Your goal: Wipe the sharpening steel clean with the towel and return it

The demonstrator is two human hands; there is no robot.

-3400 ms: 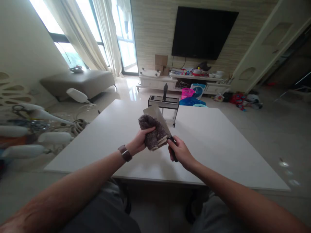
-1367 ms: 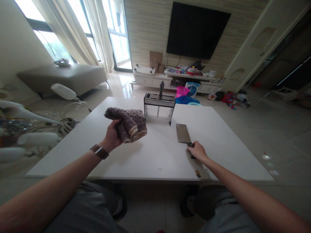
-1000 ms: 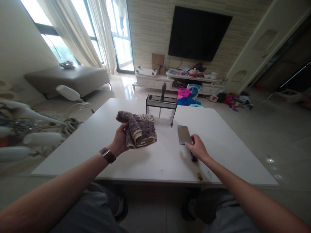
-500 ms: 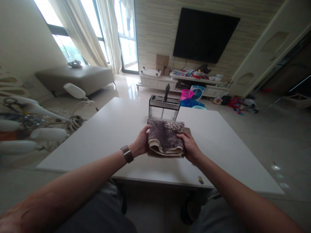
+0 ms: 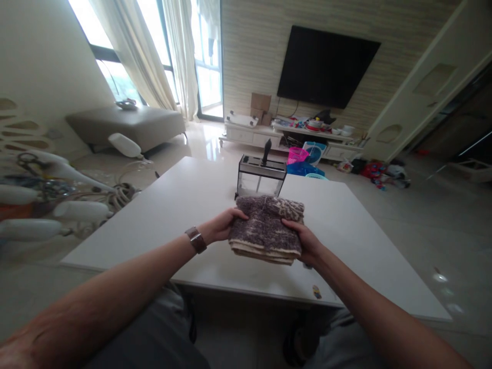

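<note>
A folded brown-and-cream towel (image 5: 265, 230) is held in front of me above the near half of the white table (image 5: 184, 205). My left hand (image 5: 226, 224) grips its left side, thumb on top. At the right side my right hand (image 5: 303, 238) is closed on it too, thumb lying over the upper face. The fingers under the towel are hidden. Just beyond it stands a clear-walled box with a dark top frame (image 5: 261, 171) and an upright black handle (image 5: 266, 151).
A small yellow sticker (image 5: 316, 291) is near the table's front edge. White lamp parts and cables (image 5: 119, 192) crowd the floor at left. A padded bench (image 5: 130, 125), a low cabinet (image 5: 242, 134), and a pink basket (image 5: 298, 154) stand farther off.
The towel has come slightly down and nearer, and its front edge now lies flatter, with the layers together. My left thumb has moved farther onto its top. The view has tilted up slightly.
</note>
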